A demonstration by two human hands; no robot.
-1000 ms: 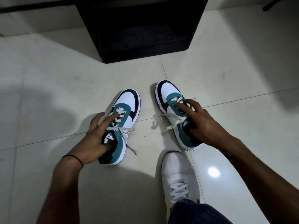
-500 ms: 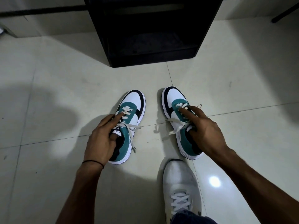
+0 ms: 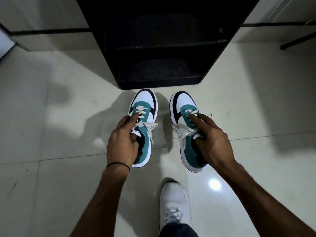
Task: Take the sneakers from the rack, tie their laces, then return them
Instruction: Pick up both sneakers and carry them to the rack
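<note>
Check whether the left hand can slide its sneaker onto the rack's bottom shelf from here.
Probably yes. The left hand grips the left sneaker with its toe just short of the rack, pointing at the bottom shelf, which looks bare though dark. Nothing lies between.

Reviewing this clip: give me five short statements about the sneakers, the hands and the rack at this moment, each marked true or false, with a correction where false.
1. Each hand holds one teal-and-white sneaker. True: the left hand grips the left sneaker, the right hand the right sneaker.
2. The sneakers point toes toward the black rack. True.
3. The sneakers already sit on a rack shelf. False: they are in front of it, over the tiled floor.
4. The rack's visible shelves hold other shoes. False: no shoes show there.
5. The left wrist wears a thin black band. True.
</note>
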